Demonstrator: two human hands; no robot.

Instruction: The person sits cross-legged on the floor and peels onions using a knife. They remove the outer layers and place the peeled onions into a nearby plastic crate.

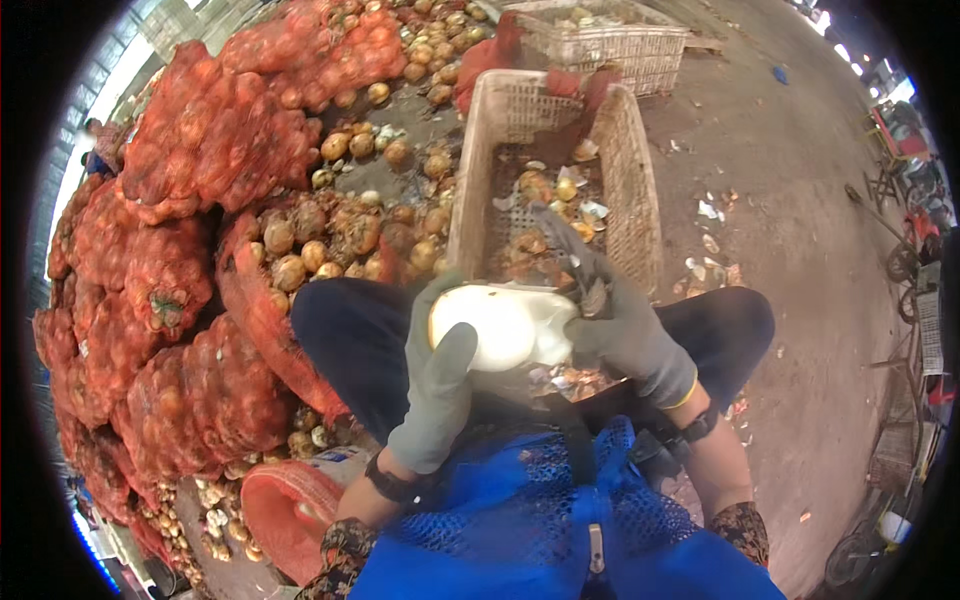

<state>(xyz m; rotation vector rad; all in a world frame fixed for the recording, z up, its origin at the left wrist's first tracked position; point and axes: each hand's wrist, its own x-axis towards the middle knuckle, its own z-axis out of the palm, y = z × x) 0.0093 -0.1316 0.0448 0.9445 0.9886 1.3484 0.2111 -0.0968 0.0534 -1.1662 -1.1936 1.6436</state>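
A large white peeled onion is held over my lap, overexposed and slightly blurred. My left hand, in a grey glove, cups its left side with the thumb across the front. On the right, a loose pale layer bulges away from the onion. My gloved right hand grips this layer at the thumb. Its fingers are blurred and point forward over the crate; whether they also hold a tool cannot be told. Just beyond my hands stands a dirty white plastic crate, with skins and peel scraps on its bottom.
Red mesh sacks of onions are piled on the left. Loose brown onions lie beside my left knee. Another crate stands farther ahead, near red material. Peel scraps litter the concrete floor. A red mesh bag lies lower left.
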